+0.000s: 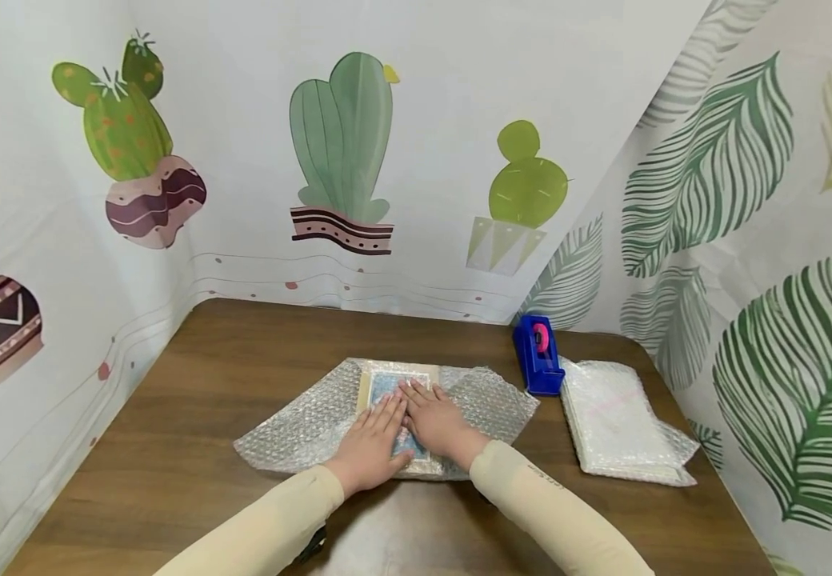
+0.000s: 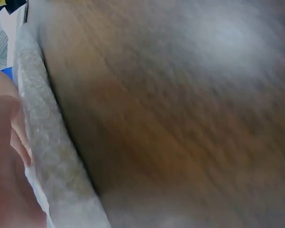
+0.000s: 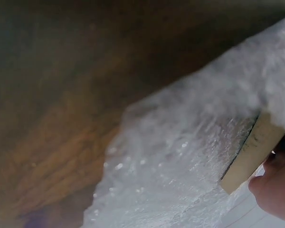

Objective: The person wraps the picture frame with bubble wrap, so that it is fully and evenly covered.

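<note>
A flat picture frame (image 1: 364, 390) with a pale wood border and a blue picture lies in the middle of a sheet of bubble wrap (image 1: 294, 432). Both hands rest on its face, fingers extended and fingertips close together. The left hand (image 1: 373, 446) lies over the lower left part, and the right hand (image 1: 439, 418) over the right part; between them they hide much of the picture. In the right wrist view the frame's wooden edge (image 3: 254, 154) stands against the wrap, beside the right hand (image 3: 278, 190). Bubble wrap (image 2: 52, 137) runs along the front in the left wrist view.
A blue tape dispenser (image 1: 540, 364) with a pink roll stands at the back right. Beside it lies a stack of folded bubble wrap (image 1: 614, 420) near the right edge of the brown wooden table (image 1: 150, 416). A patterned cloth wall (image 1: 430, 160) rises behind.
</note>
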Tool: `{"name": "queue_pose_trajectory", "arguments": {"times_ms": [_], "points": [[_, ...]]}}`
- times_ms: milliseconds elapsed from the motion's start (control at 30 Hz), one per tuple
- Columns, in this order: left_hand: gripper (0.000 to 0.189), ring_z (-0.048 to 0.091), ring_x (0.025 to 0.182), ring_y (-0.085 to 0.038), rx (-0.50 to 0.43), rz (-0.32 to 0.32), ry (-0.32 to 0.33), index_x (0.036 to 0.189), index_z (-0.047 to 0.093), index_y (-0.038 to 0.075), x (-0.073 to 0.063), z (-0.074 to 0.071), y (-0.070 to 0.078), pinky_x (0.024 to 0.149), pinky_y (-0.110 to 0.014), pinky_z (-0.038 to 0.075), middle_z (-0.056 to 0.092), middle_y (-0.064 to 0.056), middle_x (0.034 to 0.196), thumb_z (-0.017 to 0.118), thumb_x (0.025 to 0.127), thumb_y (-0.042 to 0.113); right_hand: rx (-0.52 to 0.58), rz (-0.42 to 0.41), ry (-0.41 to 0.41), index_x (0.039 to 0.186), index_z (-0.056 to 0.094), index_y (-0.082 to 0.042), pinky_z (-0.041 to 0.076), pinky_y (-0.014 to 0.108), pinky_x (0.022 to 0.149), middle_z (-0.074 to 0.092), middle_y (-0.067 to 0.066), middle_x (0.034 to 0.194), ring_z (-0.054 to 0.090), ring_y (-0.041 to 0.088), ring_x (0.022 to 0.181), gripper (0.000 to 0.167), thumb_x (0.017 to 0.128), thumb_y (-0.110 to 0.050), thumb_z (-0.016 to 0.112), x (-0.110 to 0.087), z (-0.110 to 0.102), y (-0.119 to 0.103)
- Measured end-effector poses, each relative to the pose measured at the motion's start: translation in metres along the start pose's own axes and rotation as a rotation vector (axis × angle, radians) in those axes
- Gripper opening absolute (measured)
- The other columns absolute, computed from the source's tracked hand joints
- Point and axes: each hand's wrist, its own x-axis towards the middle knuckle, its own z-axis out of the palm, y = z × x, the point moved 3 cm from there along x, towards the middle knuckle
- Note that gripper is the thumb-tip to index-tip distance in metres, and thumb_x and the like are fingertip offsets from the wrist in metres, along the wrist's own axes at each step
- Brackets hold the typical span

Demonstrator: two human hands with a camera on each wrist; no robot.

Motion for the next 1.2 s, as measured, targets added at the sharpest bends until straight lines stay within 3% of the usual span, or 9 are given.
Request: {"name": "queue_pose_trajectory", "arguments": {"times_ms": [133,300,400,500,600,833,967,1100,1200], "points": [[0.077,0.03,0.157,-0.037,0.021,-0.033,-0.028,0.157,0.034,-0.004,0.001,0.007,-0.002,0.126,-0.056,0.029,0.032,-0.021,0.167,0.056,0.102,0.046,-0.014,-0.01,0.014,0.162,0.032,-0.016,0.027,0.049,0.13,0.027,-0.002,0.171,0.027,0.021,0.159,0.056,0.111,-0.039,0.039,0.001,0.0,-0.003],[0.077,0.039,0.152,-0.037,0.068,-0.017,0.055,0.153,0.04,-0.007,0.002,0.014,-0.005,0.124,-0.054,0.034,0.04,-0.022,0.163,0.056,0.101,0.048,0.008,-0.024,0.022,0.162,0.033,-0.016,0.027,0.05,0.129,0.029,0.0,0.171,0.029,0.023,0.159,0.056,0.11,-0.036,0.041,0.003,-0.004,-0.001],[0.076,0.042,0.15,-0.038,0.081,-0.006,0.084,0.15,0.044,-0.008,0.003,0.015,-0.004,0.122,-0.054,0.037,0.043,-0.024,0.16,0.058,0.1,0.048,0.116,-0.043,0.005,0.161,0.033,-0.011,0.024,0.053,0.13,0.029,0.005,0.17,0.027,0.027,0.159,0.056,0.11,-0.033,0.042,0.003,-0.008,0.002],[0.075,0.043,0.149,-0.039,0.07,-0.011,0.076,0.148,0.047,-0.008,0.003,0.013,-0.002,0.122,-0.055,0.036,0.044,-0.024,0.159,0.059,0.1,0.048,0.358,-0.042,0.027,0.158,0.038,-0.004,0.022,0.058,0.129,0.033,0.014,0.168,0.027,0.036,0.158,0.053,0.109,-0.025,0.045,-0.001,-0.014,0.007],[0.074,0.042,0.15,-0.038,0.063,-0.024,0.062,0.148,0.048,-0.007,0.002,0.011,0.001,0.123,-0.055,0.035,0.044,-0.023,0.16,0.059,0.1,0.048,0.643,0.017,0.139,0.151,0.045,0.003,0.023,0.062,0.127,0.039,0.024,0.163,0.031,0.045,0.154,0.048,0.108,-0.017,0.047,-0.015,-0.015,0.016],[0.075,0.041,0.15,-0.038,0.084,-0.016,0.059,0.149,0.047,-0.007,0.001,0.016,0.002,0.124,-0.054,0.035,0.042,-0.023,0.16,0.058,0.1,0.049,1.119,0.381,0.449,0.144,0.053,0.005,0.045,0.057,0.113,0.05,0.029,0.153,0.051,0.046,0.138,0.041,0.107,-0.013,0.048,-0.081,0.002,0.05],[0.074,0.04,0.151,-0.038,0.089,-0.018,0.071,0.149,0.047,-0.005,0.002,0.02,0.001,0.124,-0.053,0.034,0.042,-0.022,0.161,0.056,0.101,0.049,1.437,0.538,0.513,0.153,0.035,0.011,0.037,0.054,0.117,0.035,0.034,0.159,0.039,0.045,0.143,0.049,0.108,-0.008,0.038,-0.111,0.011,0.066],[0.074,0.04,0.151,-0.038,0.096,-0.013,0.08,0.15,0.046,-0.005,0.001,0.023,-0.001,0.124,-0.053,0.035,0.042,-0.022,0.161,0.052,0.102,0.051,1.691,0.575,0.525,0.159,0.001,0.011,0.016,0.061,0.128,0.002,0.036,0.167,0.008,0.047,0.156,0.059,0.111,-0.012,0.027,-0.127,0.023,0.07],[0.074,0.041,0.151,-0.037,0.103,-0.008,0.087,0.15,0.046,-0.005,0.001,0.023,-0.002,0.124,-0.053,0.035,0.042,-0.022,0.161,0.052,0.102,0.052,1.878,0.59,0.523,0.159,-0.018,0.004,0.025,0.05,0.128,-0.009,0.027,0.17,0.009,0.041,0.157,0.067,0.113,-0.023,0.022,-0.131,0.03,0.07]]}}
